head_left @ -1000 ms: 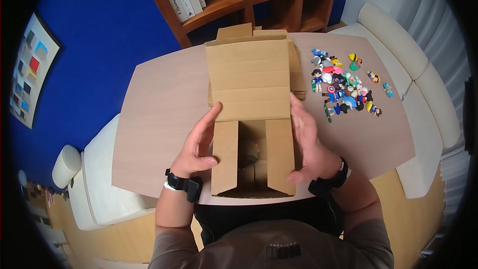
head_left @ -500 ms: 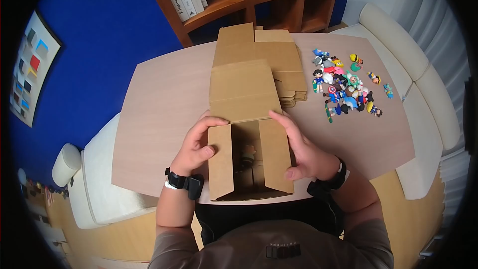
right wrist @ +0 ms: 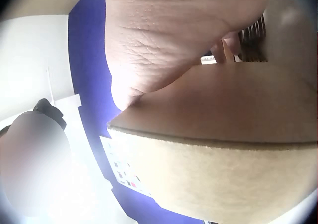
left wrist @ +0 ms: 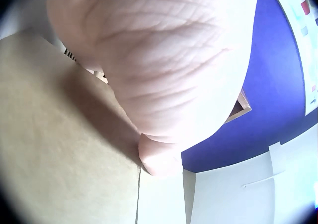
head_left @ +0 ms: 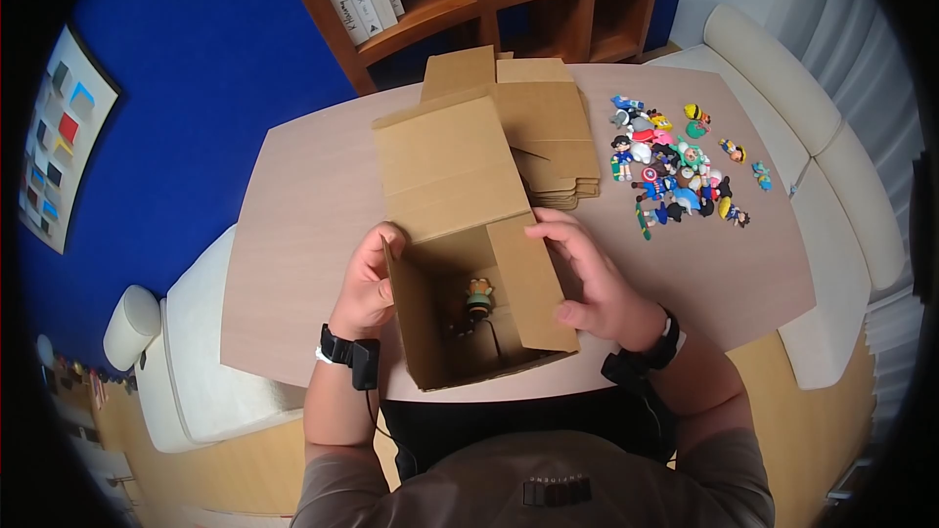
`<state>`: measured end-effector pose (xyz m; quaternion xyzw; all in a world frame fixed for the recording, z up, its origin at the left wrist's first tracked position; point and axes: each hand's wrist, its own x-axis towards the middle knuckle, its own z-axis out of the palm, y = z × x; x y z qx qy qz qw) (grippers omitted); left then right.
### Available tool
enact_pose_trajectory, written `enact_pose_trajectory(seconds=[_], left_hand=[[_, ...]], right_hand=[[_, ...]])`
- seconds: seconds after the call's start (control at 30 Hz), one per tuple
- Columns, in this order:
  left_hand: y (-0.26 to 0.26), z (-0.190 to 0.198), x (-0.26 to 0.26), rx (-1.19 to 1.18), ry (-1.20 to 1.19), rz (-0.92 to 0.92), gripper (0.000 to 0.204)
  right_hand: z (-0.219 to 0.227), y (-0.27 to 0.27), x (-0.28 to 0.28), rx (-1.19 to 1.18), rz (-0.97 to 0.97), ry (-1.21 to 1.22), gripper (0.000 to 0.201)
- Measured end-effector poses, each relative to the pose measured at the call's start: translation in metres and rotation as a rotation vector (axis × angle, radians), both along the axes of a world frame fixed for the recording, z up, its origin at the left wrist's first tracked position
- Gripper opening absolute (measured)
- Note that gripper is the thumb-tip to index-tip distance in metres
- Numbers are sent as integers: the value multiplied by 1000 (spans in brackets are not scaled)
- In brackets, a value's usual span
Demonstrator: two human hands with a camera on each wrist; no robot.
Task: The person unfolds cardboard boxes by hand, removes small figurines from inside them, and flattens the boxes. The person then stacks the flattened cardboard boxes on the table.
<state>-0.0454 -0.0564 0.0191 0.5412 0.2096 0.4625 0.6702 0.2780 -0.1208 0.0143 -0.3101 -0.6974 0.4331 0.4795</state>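
Observation:
An opened cardboard box (head_left: 536, 279) stands at the table's near edge, its large lid (head_left: 450, 166) raised toward the back. A small figure (head_left: 478, 299) with an orange top and dark lower part lies inside. My left hand (head_left: 367, 284) grips the upraised left flap at its edge, fingers at the top and thumb lower down. Spread over the right flap, my right hand (head_left: 611, 288) rests its fingertips and thumb on the cardboard. In the left wrist view the left hand (left wrist: 159, 65) covers part of the box (left wrist: 59, 149); the right hand (right wrist: 174, 40) touches the box (right wrist: 223, 174).
Flattened cardboard (head_left: 553, 127) is stacked behind the box. Many small colourful figures (head_left: 685, 161) lie in a group on the right of the table (head_left: 303, 225). Pale seats flank the table, and a wooden shelf (head_left: 479, 0) with books stands behind.
The left flap has swung up and outward with my left hand, uncovering more of the inside. The box has turned slightly and the lid has shifted left and back.

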Motion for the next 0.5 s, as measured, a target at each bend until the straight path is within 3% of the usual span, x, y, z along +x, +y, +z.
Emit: enact_pose_trajectory(seconds=[0.2, 0.5], left_hand=[[-4, 5, 6, -8, -12, 33, 60], [-1, -3, -1, 54, 43, 59, 61]], right_hand=[[14, 1, 2, 35, 115, 26, 131], [30, -1, 10, 67, 195, -57, 127]])
